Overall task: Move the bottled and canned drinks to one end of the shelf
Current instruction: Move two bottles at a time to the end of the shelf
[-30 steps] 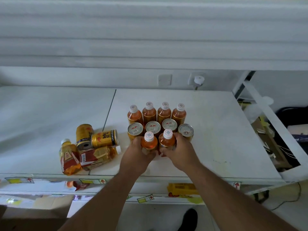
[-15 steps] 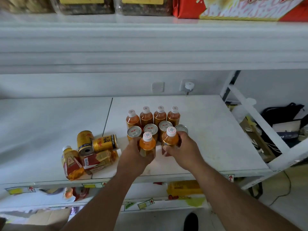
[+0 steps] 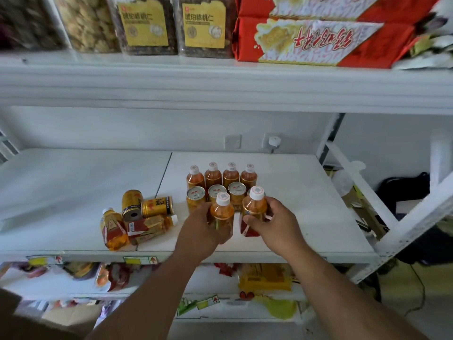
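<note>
On the white shelf (image 3: pixel 306 192), several upright orange drink bottles (image 3: pixel 221 174) form a back row, with a row of gold cans (image 3: pixel 215 192) in front of them. My left hand (image 3: pixel 198 227) grips an orange bottle with a white cap (image 3: pixel 221 212). My right hand (image 3: pixel 279 224) grips a second orange bottle (image 3: pixel 253 206), lifted a little above the shelf. To the left lies a loose pile: two gold cans (image 3: pixel 157 206) and two fallen bottles (image 3: pixel 114 228).
An upper shelf (image 3: pixel 220 79) overhangs, loaded with nut jars (image 3: pixel 144 23) and red snack packs (image 3: pixel 318 33). A lower shelf (image 3: pixel 267 280) holds packets. A white diagonal brace (image 3: pixel 367 192) bounds the shelf's right end. Two wall sockets (image 3: pixel 269 141) sit behind.
Both hands have pulled their bottles apart and slightly toward me and upward. The head has tilted up, bringing the upper shelf's goods into view.
</note>
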